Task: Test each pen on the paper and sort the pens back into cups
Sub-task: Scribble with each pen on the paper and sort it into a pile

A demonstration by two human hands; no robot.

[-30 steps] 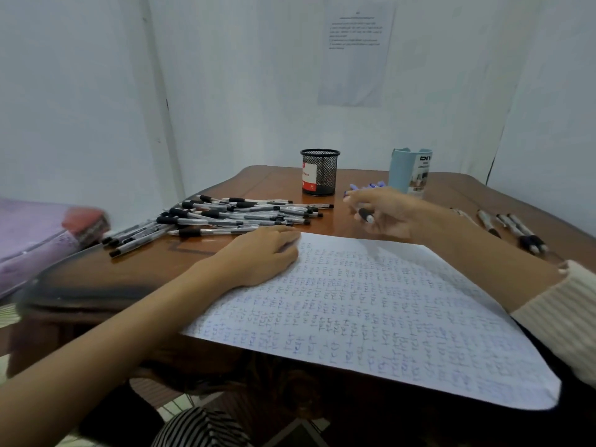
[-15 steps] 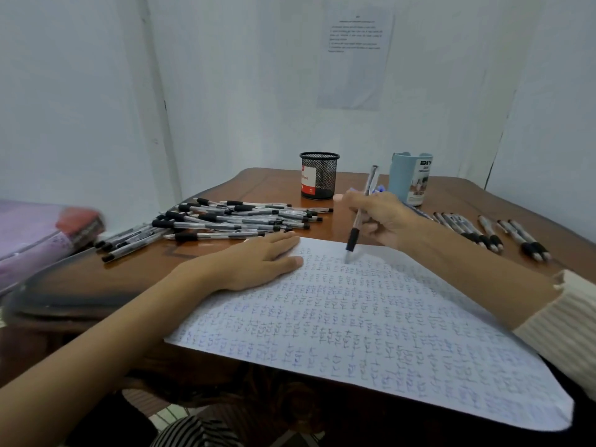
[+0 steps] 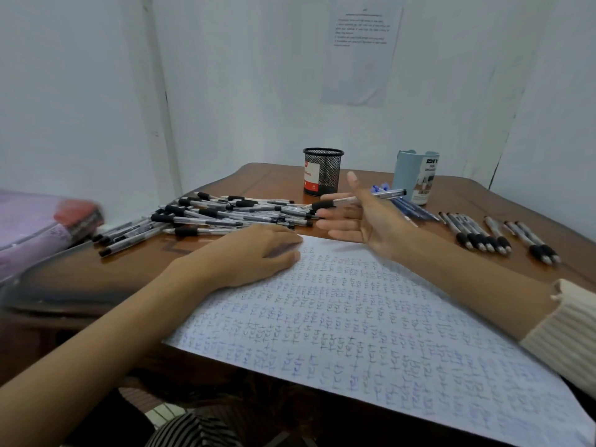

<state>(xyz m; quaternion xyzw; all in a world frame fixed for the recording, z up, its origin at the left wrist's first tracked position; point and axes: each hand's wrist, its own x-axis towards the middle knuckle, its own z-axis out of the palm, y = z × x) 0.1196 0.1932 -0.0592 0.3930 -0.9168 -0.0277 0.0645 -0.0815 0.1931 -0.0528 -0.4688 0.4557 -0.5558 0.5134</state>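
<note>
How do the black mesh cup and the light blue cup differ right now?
The black mesh cup is see-through wire with a red and white label; the light blue cup is solid-walled with black print. Blue pens lie by the blue cup's base; the black-grip pen pile lies front-left of the mesh cup. Both stand upright at the table's far side, no pens above either rim.

Pen across outstretched right hand

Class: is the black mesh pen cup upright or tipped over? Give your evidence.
Upright. The black wire-mesh pen cup stands on its base on the brown wooden table, round rim facing up; nothing sticks out above it.
</note>
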